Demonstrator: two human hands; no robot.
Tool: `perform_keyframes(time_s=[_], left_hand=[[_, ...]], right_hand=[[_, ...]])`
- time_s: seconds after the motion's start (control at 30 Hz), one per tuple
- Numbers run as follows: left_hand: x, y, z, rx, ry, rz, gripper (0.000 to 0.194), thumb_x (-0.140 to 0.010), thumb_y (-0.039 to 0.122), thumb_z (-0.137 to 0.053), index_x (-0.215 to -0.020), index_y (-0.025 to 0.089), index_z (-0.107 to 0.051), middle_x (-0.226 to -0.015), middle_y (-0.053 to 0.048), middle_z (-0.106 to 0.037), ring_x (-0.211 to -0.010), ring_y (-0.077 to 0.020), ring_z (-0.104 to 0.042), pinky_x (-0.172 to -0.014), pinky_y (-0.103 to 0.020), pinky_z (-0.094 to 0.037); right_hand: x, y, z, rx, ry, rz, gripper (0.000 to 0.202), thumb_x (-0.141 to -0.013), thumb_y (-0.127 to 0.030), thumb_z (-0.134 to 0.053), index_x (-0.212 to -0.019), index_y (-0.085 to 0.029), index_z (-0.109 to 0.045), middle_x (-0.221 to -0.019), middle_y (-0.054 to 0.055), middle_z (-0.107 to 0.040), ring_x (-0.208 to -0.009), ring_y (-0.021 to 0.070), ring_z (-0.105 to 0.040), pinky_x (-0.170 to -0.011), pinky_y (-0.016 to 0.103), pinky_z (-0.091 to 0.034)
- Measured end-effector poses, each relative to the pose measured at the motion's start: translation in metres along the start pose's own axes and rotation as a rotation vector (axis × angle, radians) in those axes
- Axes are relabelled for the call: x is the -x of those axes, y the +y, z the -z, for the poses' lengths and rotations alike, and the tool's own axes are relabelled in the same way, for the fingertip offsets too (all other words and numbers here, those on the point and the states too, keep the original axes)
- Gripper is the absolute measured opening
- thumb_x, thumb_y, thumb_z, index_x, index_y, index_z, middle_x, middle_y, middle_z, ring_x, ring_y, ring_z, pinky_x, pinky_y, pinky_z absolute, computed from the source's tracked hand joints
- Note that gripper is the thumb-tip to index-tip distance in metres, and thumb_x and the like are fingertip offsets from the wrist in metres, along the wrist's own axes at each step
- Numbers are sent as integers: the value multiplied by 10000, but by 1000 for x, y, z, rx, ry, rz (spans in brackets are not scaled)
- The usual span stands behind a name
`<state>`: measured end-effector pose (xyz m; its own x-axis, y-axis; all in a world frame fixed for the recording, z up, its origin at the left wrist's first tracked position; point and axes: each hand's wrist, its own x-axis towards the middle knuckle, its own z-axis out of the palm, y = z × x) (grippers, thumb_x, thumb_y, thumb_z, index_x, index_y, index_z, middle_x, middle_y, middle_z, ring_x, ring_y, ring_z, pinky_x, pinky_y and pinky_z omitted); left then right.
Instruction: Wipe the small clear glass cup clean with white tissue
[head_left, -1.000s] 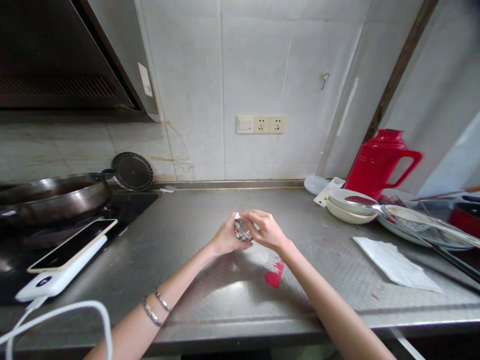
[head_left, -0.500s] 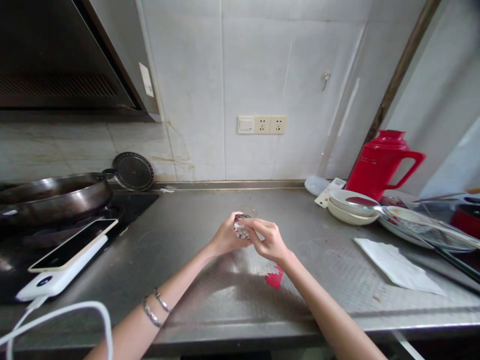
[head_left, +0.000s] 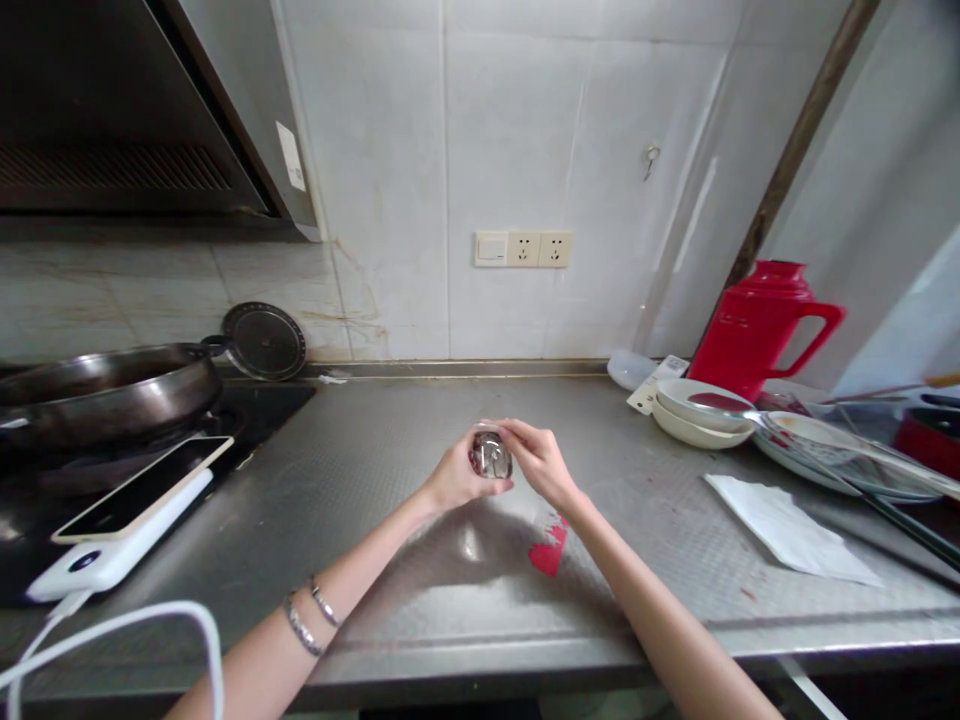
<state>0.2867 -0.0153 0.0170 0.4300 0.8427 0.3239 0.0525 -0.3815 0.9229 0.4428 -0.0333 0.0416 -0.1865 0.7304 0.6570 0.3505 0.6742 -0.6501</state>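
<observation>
A small clear glass object [head_left: 492, 456], round and shiny, is held above the middle of the steel counter [head_left: 375, 440]. My left hand [head_left: 457, 474] wraps round its left side, with fingers at its top and bottom edges. At the upper right rim, my right hand [head_left: 541, 458] has its fingers pressed together, touching the glass; whether they pinch something small is hidden. On the counter below my right wrist lies a torn red piece [head_left: 548, 550].
A pan [head_left: 112, 395] sits on the stove at left, near a phone [head_left: 142, 490] on a white power bank [head_left: 120, 545] with a cable. At right are a white cloth [head_left: 791, 530], stacked bowls [head_left: 697, 428] and a red thermos [head_left: 754, 330].
The glass object has turned, showing more of its shiny round face. My right fingers have shifted from over its front to its upper right edge.
</observation>
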Motion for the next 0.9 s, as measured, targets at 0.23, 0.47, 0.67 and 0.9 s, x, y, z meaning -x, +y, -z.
perform_keyframes(time_s=[0.23, 0.47, 0.67, 0.9], left_hand=[[-5, -2, 0, 127, 34, 17, 625, -533, 271, -834, -1062, 129, -534, -933, -58, -655, -875, -189, -622, -775, -304, -484], [-10, -6, 7, 57, 139, 46, 571, -485, 236, -847, -964, 142, -551, -898, -43, -662, -821, -180, -631, -743, -306, -502], [-9, -4, 10, 115, 80, 88, 628, -489, 315, -864, -985, 126, -529, -886, -63, -664, -802, -182, -637, -749, -323, -504], [-6, -13, 5, 23, 19, 37, 629, -536, 290, -837, -1061, 108, -542, -942, -91, -669, -843, -199, -635, -758, -313, -495]], right_hand=[[4, -6, -2, 41, -2, 111, 287, -919, -269, -432, -1067, -245, -677, -1084, 56, -705, -985, 204, -668, -850, 321, -526], [7, -12, -1, 102, -37, 184, 284, -921, -251, -417, -1030, -236, -679, -941, 47, -731, -854, 183, -686, -768, 274, -519], [3, -8, 3, 141, 334, -17, 286, -913, -340, -447, -888, -184, -686, -728, 30, -702, -598, 144, -612, -568, 227, -461], [-1, 1, -10, 117, 149, -16, 269, -904, -303, -452, -948, -193, -694, -765, 28, -712, -637, 145, -638, -601, 222, -472]])
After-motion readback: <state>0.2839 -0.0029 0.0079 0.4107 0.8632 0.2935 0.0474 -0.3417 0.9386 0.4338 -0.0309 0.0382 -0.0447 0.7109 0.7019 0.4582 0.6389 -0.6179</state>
